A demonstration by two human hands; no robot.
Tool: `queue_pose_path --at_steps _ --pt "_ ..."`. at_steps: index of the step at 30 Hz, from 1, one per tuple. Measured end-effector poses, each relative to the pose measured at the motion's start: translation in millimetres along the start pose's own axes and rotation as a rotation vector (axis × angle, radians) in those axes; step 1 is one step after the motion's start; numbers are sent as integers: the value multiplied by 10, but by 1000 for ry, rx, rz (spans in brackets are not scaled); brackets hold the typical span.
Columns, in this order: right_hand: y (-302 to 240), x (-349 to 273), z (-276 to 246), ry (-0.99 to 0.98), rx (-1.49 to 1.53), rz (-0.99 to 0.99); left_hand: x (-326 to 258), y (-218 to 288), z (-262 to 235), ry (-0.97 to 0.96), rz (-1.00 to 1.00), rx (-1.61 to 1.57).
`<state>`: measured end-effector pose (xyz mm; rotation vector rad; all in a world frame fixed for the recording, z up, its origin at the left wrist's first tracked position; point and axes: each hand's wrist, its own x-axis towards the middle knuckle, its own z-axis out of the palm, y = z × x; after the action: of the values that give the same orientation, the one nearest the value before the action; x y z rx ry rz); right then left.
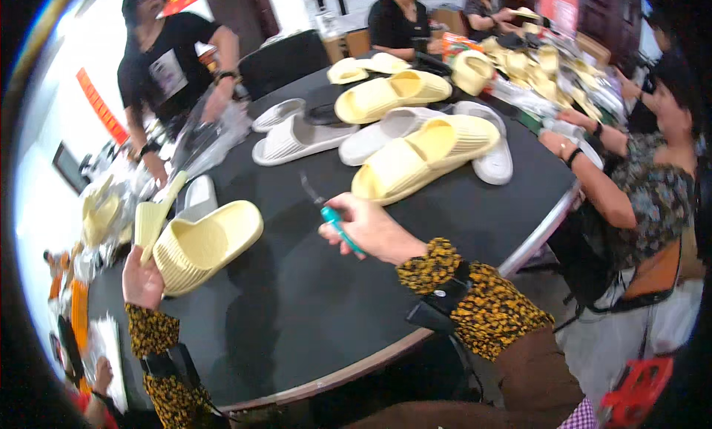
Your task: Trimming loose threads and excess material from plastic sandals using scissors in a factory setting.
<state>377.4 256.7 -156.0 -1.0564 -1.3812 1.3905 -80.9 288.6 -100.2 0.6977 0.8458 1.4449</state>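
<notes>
At the left of the table, my left hand (143,282) grips a pale yellow slipper (150,223) that is tilted up and seen nearly edge-on. Right beside it, a second yellow slipper (211,243) with a ribbed strap rests partly over a grey slipper (198,196). My right hand (371,225) is closed around a small tool with a teal handle (340,229) and a thin, bent metal tip, held above the tabletop. Beyond that hand lie yellow slippers (426,158) stacked across grey ones (304,141).
The dark round table (297,332) has a pale rim. More yellow slippers (545,62) are heaped at the far right. A person in black (174,66) handles clear plastic bags (211,132) at the far left. Other people sit around, one with forearms (593,173) at the right edge.
</notes>
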Motion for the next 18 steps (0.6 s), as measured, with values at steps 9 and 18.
queue_pose_path --at_steps 9,18 --pt "69 -17 -68 1 149 90 769 -290 1532 -428 -26 45" --pt "222 82 -268 82 677 175 1267 -976 3499 -560 -15 -71"
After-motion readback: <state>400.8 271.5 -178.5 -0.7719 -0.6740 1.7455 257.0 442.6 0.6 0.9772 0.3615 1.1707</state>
